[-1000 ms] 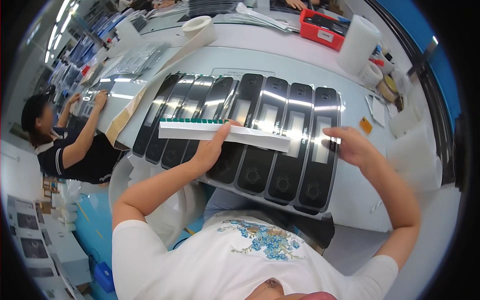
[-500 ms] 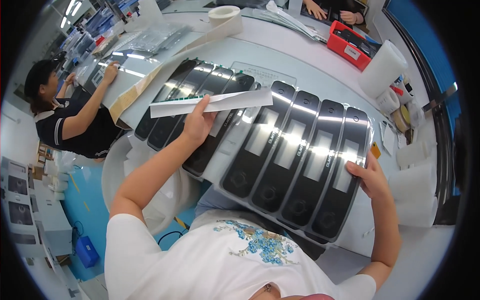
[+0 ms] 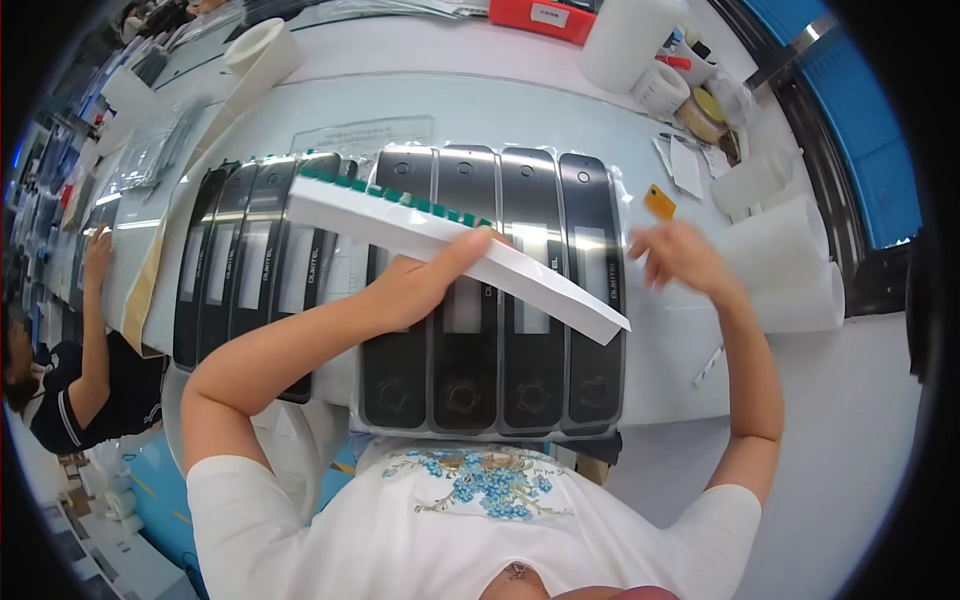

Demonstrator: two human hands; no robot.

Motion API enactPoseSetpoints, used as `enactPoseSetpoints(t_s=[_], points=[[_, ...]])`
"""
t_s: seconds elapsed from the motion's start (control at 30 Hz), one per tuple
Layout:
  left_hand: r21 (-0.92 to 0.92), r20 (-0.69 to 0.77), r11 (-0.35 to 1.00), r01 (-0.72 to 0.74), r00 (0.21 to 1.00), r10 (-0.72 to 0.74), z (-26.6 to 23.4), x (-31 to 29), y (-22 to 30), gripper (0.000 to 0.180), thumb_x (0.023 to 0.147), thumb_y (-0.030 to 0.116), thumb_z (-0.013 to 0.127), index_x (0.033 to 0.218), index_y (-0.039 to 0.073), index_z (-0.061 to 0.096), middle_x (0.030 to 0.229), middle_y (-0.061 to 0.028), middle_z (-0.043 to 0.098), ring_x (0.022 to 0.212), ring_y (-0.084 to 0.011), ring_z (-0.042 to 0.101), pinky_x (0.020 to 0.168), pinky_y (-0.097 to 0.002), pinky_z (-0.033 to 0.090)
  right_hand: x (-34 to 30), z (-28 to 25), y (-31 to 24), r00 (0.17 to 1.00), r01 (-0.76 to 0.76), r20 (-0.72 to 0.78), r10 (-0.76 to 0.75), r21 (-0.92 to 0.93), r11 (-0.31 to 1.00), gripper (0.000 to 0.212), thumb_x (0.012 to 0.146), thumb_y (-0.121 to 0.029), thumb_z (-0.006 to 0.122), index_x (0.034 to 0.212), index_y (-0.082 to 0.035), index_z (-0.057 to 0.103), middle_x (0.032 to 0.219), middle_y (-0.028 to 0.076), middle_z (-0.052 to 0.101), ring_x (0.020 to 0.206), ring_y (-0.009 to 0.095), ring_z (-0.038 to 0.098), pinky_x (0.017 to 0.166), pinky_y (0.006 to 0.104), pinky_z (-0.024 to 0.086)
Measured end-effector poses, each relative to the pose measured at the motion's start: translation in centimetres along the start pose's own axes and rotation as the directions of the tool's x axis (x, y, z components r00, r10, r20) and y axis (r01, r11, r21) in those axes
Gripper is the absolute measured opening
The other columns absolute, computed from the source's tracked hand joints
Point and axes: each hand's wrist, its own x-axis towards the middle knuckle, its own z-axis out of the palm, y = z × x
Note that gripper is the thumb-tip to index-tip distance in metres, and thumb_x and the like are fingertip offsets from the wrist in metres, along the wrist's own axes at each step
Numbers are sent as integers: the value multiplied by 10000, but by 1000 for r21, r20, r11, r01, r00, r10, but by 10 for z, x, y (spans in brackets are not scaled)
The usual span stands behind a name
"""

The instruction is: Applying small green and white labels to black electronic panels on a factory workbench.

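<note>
My left hand (image 3: pixel 425 285) pinches a long folded white paper strip (image 3: pixel 540 285) with a row of small green tabs (image 3: pixel 400 197) along its far edge. The strip slants across a set of several long black panels (image 3: pixel 463 385) under clear film, each with a pale window and a small ring at the far end. Off the right edge of this set, my right hand (image 3: pixel 680 258) hovers, slightly blurred, its fingers apart and nothing visible in them. A second set of similar black panels (image 3: pixel 190 325) lies to the left, partly behind my left forearm.
Rolls of white film (image 3: pixel 790 285) stand at the right, near a yellow card (image 3: pixel 660 202) and tape rolls (image 3: pixel 661 90). A red bin (image 3: pixel 540 20) sits at the back. Brown-white paper (image 3: pixel 145 280) trails from a roll (image 3: pixel 262 47). At far left, a person's hand (image 3: pixel 97 257) works.
My view has swung right. My right hand has let go of the panel set's right edge and lifted away. The paper strip now slants down to the right, still in my left hand.
</note>
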Motion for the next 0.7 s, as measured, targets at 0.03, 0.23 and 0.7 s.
enactPoseSetpoints(t_s=[0.03, 0.23, 0.7], points=[[2, 9, 1000, 28, 1000, -28, 5, 3, 2, 500, 1024, 481, 391, 1167, 86, 661, 1036, -47, 634, 986, -134, 553, 903, -288, 413, 8, -9, 11, 974, 15, -225, -20, -28, 1000, 404, 960, -401, 574, 1088, -28, 663, 859, 132, 673, 731, 230, 655, 673, 356, 535], [182, 237, 963, -198, 959, 153, 13, 61, -4, 450, 1049, 406, 399, 1202, 74, 661, 1018, -74, 637, 913, -140, 594, 874, -284, 451, 64, -1, 83, 443, 168, -534, -720, -740, 652, 278, 880, -206, 681, 1118, -71, 633, 789, 121, 668, 758, 316, 645, 716, 406, 502], [866, 114, 425, -264, 932, 345, 20, 145, -5, 294, 901, 318, 603, 989, 39, 629, 857, -137, 661, 745, -340, 672, 650, -443, 535, 62, 13, -46, 692, 400, -461, -555, -396, 827, 320, 867, -82, 654, 1187, -94, 657, 960, 143, 694, 811, 292, 653, 731, 374, 516]])
